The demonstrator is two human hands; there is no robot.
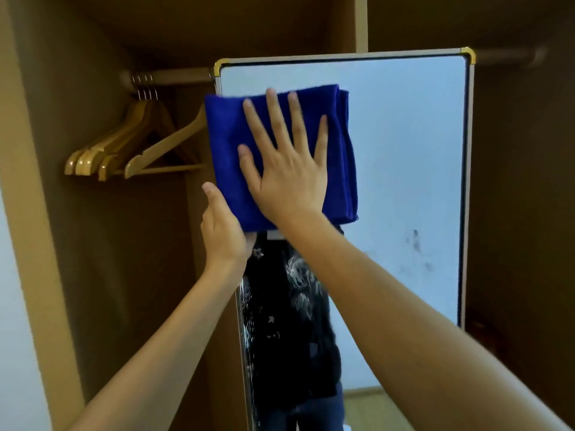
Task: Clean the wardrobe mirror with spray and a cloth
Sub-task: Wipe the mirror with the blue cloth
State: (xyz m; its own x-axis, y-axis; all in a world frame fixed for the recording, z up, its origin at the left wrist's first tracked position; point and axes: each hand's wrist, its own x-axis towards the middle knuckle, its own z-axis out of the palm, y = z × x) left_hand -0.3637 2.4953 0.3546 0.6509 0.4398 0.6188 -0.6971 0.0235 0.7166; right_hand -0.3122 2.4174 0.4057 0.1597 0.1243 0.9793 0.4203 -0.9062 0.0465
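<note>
Right hand (287,178), fingers spread, presses cloth (227,144) over mirror (404,150) left edge; left hand (222,231) grips that edge; glass rightward bare.

cloth (280,157) on mirror (404,157) — hangers (137,144) left

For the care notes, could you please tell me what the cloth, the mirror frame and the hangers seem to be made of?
Cloth: blue, likely microfibre, with a soft fuzzy nap. Mirror frame: apparently pale brushed metal, with shiny gold-coloured corner caps. Hangers: light varnished wood with metal hooks.
</note>
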